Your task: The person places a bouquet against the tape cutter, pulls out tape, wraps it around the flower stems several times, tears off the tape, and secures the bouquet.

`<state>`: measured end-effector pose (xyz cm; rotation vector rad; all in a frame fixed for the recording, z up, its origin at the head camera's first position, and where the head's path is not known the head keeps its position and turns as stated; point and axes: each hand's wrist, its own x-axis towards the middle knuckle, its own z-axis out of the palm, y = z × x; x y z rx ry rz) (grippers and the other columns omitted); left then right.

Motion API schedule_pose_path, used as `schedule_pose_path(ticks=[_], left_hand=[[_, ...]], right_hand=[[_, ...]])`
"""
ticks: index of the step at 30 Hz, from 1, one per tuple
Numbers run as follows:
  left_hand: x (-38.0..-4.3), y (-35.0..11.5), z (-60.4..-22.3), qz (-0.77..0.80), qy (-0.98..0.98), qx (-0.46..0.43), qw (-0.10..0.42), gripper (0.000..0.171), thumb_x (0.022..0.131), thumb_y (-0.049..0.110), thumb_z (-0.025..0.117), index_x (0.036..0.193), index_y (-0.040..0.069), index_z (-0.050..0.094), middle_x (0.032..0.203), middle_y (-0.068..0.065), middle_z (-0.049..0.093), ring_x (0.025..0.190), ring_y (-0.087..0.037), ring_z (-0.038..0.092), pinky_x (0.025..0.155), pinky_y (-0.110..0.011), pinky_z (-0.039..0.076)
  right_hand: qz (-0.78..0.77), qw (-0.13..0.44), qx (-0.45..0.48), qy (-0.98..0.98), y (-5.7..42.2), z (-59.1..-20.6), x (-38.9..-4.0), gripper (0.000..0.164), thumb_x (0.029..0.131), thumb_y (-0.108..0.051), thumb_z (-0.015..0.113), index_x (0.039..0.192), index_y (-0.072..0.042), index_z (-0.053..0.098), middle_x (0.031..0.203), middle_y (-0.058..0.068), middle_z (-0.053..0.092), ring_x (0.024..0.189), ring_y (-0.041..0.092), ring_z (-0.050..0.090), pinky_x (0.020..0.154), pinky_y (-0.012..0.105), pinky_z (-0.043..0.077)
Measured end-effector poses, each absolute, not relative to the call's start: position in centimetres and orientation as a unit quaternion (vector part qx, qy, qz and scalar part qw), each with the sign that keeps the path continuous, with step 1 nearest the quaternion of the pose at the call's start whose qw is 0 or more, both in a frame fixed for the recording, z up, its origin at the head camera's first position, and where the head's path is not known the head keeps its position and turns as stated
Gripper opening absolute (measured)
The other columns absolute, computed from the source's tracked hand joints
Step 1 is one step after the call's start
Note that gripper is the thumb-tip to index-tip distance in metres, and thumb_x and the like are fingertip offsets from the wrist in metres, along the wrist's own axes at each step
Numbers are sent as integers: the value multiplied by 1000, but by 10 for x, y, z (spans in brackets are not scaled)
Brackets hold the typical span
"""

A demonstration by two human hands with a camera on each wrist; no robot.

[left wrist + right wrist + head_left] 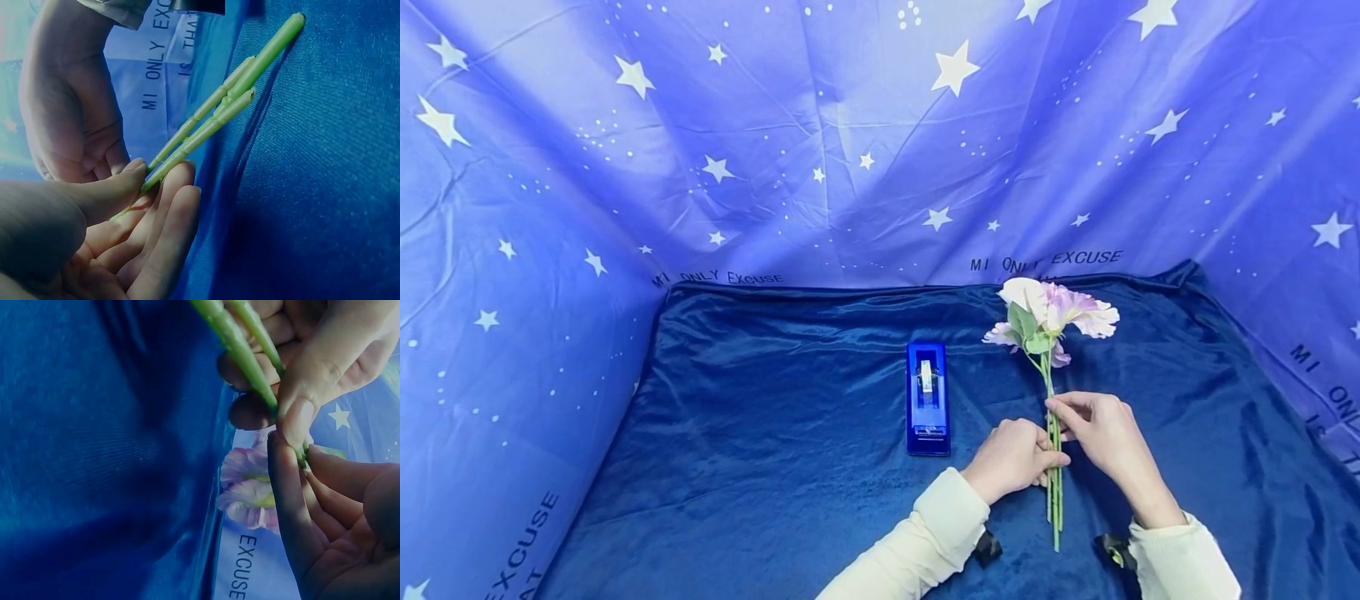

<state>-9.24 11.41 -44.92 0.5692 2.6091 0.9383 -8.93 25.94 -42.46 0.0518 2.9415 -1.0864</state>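
Observation:
A small bunch of artificial flowers (1086, 312), pale purple and white with green leaves, stands upright in the head view, blooms toward the back. My left hand (1011, 457) pinches its green stems (1057, 508) between thumb and fingers, low on the bunch. Higher up, just under the leaves, the thumb and fingers of my right hand (1105, 429) pinch the same stems. Seen from the left wrist, three stem ends (206, 119) stick out past the left thumb. From the right wrist, purple petals (250, 500) show behind the two hands, whose fingertips are close together.
Left of the hands, a blue tape dispenser (928, 421) with a roll of tape in it stands on the dark blue cloth (760, 450). Purple-blue curtains with white stars (850, 200) rise at the back and both sides.

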Motion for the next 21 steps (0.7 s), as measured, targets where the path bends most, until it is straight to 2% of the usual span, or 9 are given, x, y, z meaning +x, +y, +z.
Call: schedule_pose_path(ticks=[5, 12, 21], left_hand=[[-95, 118, -453, 327, 910, 196, 163, 34, 91, 40, 69, 61, 26, 70, 47, 16, 58, 40, 6, 49, 47, -15, 38], [-98, 122, -453, 301, 922, 181, 166, 40, 90, 42, 70, 55, 23, 68, 44, 14, 56, 39, 3, 47, 46, -16, 36], [-100, 127, -457, 324, 912, 164, 193, 39, 90, 38, 72, 55, 19, 67, 44, 10, 58, 37, 2, 49, 47, -15, 37]], right_hand=[[-343, 15, 15, 939, 263, -429, -94, 35, 100, -27, 61, 111, 5, 70, 89, 17, 75, 63, 16, 70, 58, 30, 52], [-340, 30, 18, 940, 265, -435, -100, 33, 99, -26, 61, 108, 4, 72, 86, 15, 76, 64, 15, 70, 63, 35, 54], [-342, 62, 28, 937, 267, -438, -106, 31, 99, -23, 61, 106, 5, 72, 82, 12, 75, 63, 14, 68, 62, 34, 54]])
